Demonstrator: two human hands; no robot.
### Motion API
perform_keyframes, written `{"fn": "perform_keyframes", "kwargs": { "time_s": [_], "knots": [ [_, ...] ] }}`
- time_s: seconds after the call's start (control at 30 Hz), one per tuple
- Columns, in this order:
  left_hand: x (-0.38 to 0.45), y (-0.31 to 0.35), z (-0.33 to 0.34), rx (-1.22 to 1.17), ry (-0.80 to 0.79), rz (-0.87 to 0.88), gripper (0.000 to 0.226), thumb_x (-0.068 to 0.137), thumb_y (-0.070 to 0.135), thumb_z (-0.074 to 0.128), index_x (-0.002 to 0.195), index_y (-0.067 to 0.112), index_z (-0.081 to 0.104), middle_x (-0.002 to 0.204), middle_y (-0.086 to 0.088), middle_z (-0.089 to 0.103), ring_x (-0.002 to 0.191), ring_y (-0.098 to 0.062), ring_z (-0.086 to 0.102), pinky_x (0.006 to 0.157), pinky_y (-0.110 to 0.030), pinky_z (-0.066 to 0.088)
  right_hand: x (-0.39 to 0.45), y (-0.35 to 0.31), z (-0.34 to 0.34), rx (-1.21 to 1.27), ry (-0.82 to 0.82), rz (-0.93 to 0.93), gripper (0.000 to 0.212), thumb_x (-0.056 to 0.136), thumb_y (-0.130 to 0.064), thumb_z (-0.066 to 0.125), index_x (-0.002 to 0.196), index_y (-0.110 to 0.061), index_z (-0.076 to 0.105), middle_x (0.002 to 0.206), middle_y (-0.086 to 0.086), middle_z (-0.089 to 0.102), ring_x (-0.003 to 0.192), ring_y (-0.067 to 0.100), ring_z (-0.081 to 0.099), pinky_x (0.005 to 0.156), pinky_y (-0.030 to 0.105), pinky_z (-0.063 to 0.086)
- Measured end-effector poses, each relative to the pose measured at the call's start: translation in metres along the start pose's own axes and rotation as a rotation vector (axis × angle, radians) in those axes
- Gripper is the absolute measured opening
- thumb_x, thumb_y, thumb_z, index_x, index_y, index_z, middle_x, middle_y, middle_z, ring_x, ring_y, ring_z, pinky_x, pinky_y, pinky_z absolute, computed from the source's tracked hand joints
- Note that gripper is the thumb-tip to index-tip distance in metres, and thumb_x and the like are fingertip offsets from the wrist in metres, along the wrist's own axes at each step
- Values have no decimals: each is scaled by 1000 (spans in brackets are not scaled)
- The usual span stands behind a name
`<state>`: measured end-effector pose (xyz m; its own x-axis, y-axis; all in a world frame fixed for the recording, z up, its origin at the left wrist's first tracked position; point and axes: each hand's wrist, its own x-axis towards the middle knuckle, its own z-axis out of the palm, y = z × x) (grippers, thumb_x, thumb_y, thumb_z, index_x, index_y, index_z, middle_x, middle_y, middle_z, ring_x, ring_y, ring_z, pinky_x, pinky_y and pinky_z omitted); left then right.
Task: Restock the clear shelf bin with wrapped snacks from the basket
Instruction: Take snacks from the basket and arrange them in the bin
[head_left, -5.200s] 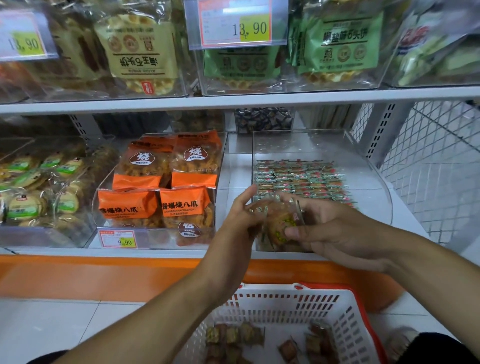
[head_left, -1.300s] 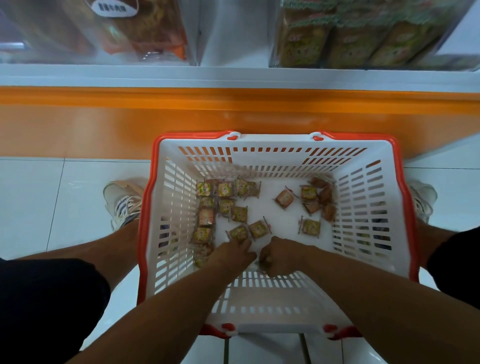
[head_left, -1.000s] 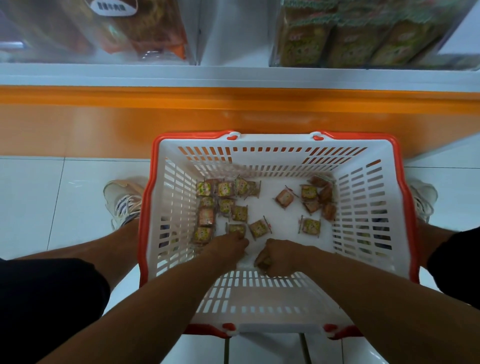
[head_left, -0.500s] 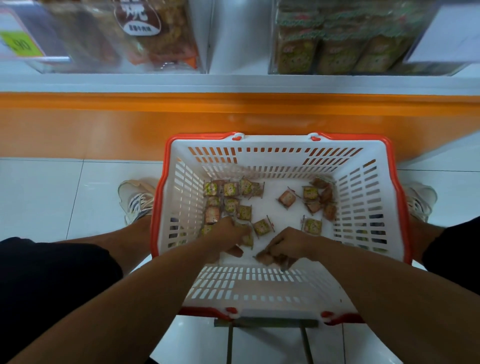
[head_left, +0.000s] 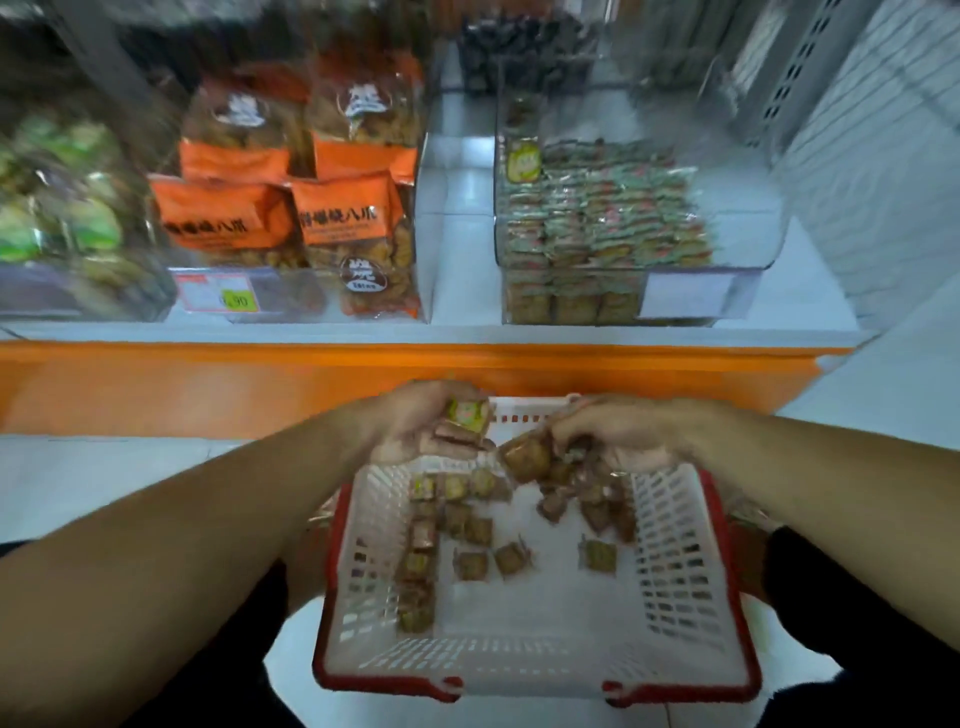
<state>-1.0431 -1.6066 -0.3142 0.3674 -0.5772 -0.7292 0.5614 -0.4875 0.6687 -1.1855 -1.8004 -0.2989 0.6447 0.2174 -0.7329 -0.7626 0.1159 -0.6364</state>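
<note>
A white basket with a red rim (head_left: 675, 597) stands on the floor below me, with several small wrapped snacks (head_left: 470, 564) scattered on its bottom. My left hand (head_left: 415, 423) is raised over the basket's far edge and grips a few wrapped snacks, one with a green and yellow label. My right hand (head_left: 623, 434) is level with it and holds another bunch of brown wrapped snacks. Ahead on the shelf sits the clear bin (head_left: 727, 244), its left part packed with rows of the same snacks. The picture is blurred.
A second clear bin to the left holds orange snack bags (head_left: 343, 218) and bears a price tag (head_left: 218, 296). Green packets (head_left: 62, 218) lie further left. An orange shelf front (head_left: 208, 384) runs across. Wire mesh (head_left: 883, 156) closes off the right side.
Both hands have come up out of the basket, each with a handful of snacks. My view has tilted up from the basket to the shelf bins.
</note>
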Motion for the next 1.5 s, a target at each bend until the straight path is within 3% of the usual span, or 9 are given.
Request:
{"fn": "perform_keyframes", "kwargs": {
  "time_s": [0.13, 0.3, 0.4, 0.5, 0.67, 0.9, 1.17, 1.37, 1.5],
  "knots": [
    [-49, 47, 14, -48, -5, 15, 15, 100, 23, 58, 98, 10, 65, 64, -7, 72, 50, -16, 70, 59, -32, 64, -59, -55, 21, -41, 88, -256, 29, 95, 5, 52, 101, -4, 78, 96, 22, 75, 77, 26, 74, 63, 31, 62],
    [-94, 85, 35, -335, -193, 69, 38, 91, 39, 67, 108, 6, 74, 89, -14, 74, 71, -24, 75, 52, -30, 62, -105, -85, 42, -746, 721, -904, 26, 85, -21, 65, 99, -39, 78, 100, -22, 68, 98, -8, 58, 79, 2, 41],
    [-100, 95, 45, -446, -261, 169, 46, 75, 38, 79, 107, 5, 77, 102, -16, 75, 81, -24, 77, 52, -27, 61, -101, -74, 49, -1035, 837, -1103, 32, 91, -23, 60, 118, -30, 74, 118, -8, 53, 103, 0, 52, 80, 9, 46],
    [-93, 98, 53, -519, -202, 216, 18, 79, 20, 71, 88, 7, 80, 95, -17, 76, 83, -26, 78, 51, -25, 61, -92, -73, 40, -981, 765, -1043, 41, 96, -13, 63, 132, -32, 65, 130, -13, 45, 122, -1, 47, 95, 16, 48],
    [-83, 101, 55, -619, -176, 275, 17, 75, 5, 69, 88, -4, 78, 107, -24, 74, 93, -33, 76, 68, -37, 65, -97, -85, 15, -611, 722, -885, 77, 93, -22, 71, 144, -61, 30, 144, -30, 42, 138, -5, 37, 113, 33, 37],
    [-79, 99, 65, -691, -112, 345, 56, 65, 1, 73, 117, -10, 60, 115, -30, 71, 101, -39, 74, 76, -39, 64, -95, -92, 7, -14, 447, -893, 73, 78, -23, 74, 133, -63, 47, 155, -12, 42, 142, 19, 43, 113, 48, 43],
    [-83, 95, 66, -666, 16, 434, 38, 68, 7, 74, 104, -3, 65, 104, -27, 74, 87, -34, 77, 59, -32, 63, -92, -87, 10, 185, 515, -986, 69, 68, -12, 87, 125, -36, 56, 119, -2, 70, 108, 19, 71, 84, 30, 59],
    [-85, 94, 67, -582, 10, 436, 51, 61, 12, 81, 107, -6, 66, 106, -27, 74, 87, -32, 76, 56, -31, 61, -91, -88, 18, 188, 396, -913, 54, 71, -13, 75, 123, -16, 59, 115, 10, 74, 110, 26, 71, 89, 37, 57],
    [-86, 93, 66, -563, -70, 425, 26, 66, 16, 80, 90, 6, 79, 105, -20, 76, 92, -29, 77, 60, -31, 62, -93, -90, 15, 116, 356, -840, 59, 76, -17, 71, 133, -12, 58, 118, 7, 74, 115, 22, 68, 98, 36, 53]
  ]
}}
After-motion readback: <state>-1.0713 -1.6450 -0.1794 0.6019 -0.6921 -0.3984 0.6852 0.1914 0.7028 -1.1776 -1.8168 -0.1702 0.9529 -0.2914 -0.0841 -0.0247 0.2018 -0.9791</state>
